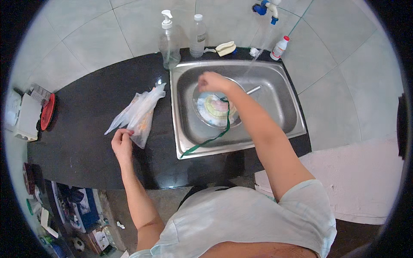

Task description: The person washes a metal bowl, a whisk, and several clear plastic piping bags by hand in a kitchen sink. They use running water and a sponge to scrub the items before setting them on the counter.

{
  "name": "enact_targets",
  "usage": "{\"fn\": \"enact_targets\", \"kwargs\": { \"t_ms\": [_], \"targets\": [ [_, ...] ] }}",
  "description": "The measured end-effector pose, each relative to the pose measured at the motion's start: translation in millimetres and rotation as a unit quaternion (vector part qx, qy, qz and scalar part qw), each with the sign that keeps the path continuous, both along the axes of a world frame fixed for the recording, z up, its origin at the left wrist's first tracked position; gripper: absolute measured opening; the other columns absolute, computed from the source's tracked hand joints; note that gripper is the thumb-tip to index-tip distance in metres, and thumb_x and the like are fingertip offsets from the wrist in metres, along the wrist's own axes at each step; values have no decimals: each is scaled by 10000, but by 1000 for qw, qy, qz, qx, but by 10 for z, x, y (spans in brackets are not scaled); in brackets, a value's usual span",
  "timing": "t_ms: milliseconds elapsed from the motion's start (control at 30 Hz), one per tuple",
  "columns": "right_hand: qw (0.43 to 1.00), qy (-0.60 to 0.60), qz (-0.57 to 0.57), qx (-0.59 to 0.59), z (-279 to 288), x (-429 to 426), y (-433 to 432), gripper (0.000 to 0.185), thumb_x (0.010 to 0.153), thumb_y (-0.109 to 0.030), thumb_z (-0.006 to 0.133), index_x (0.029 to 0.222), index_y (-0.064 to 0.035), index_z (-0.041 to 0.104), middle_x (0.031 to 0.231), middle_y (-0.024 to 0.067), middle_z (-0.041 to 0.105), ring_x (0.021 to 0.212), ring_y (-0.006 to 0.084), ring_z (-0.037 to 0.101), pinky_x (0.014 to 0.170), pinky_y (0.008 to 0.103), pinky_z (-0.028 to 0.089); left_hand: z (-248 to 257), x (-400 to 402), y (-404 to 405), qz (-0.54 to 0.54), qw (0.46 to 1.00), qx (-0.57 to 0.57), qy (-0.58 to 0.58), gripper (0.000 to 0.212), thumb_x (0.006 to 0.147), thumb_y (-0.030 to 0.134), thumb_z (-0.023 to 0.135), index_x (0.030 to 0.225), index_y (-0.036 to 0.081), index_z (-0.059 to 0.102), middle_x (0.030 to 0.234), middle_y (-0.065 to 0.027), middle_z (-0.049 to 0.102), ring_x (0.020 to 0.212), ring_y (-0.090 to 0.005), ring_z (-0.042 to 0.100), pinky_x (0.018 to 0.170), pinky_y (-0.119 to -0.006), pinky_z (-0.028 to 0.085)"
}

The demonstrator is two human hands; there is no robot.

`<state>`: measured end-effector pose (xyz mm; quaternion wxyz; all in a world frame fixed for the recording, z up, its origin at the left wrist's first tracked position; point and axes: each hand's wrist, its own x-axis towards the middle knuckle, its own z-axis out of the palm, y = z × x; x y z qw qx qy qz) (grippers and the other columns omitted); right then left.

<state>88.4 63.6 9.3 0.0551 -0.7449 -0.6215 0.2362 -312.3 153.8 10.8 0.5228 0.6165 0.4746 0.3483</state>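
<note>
On the dark counter left of the sink lies a clear plastic bag with orange bits inside. My left hand pinches its near edge between thumb and fingers. Over the steel sink, my right hand hovers with curled, blurred fingers; whether it holds something cannot be made out. Below it, a round metal pan with a handle stands in the basin. A pastel, ring-patterned fabric piece sits in the pan. From it a green ribbon trails over the sink's front rim.
Behind the sink stand a pump bottle, a clear capped bottle, a yellowish sponge-like item and a red-capped bottle. A blue-and-white tap juts from the wall. A grater and red plate are far left.
</note>
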Motion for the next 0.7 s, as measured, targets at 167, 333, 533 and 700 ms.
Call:
{"fn": "enact_targets", "kwargs": {
  "t_ms": [167,333,533,700],
  "targets": [
    [984,-36,-95,146,-545,-365,-621,470,633,-415,738,953,-84,640,920,137,647,884,351,609,834,462,463,-146,-156,-4,83,993,51,-71,289,764,-34,452,1028,49,535,1070,-61,557,502,-17,387,403,-169,267],
    [957,-123,-258,39,-751,-377,-616,413,682,-414,704,939,-92,677,940,187,649,902,375,606,832,451,459,101,-119,-139,47,989,79,-116,471,783,-23,495,1244,73,475,1281,-104,482,490,5,416,383,-143,280],
    [877,254,-378,151,-443,267,-740,285,782,-261,620,927,-17,655,899,129,649,779,266,638,702,383,515,303,-51,-315,186,919,348,-18,423,847,60,611,1251,46,485,1247,-107,496,948,-137,538,696,-240,455],
    [694,502,-435,277,-74,553,-899,285,864,-206,557,1080,-22,571,951,105,628,815,218,628,703,373,525,556,691,-750,112,932,345,15,149,766,67,700,907,35,663,737,26,532,666,-74,435,625,-210,379]
  ]
}}
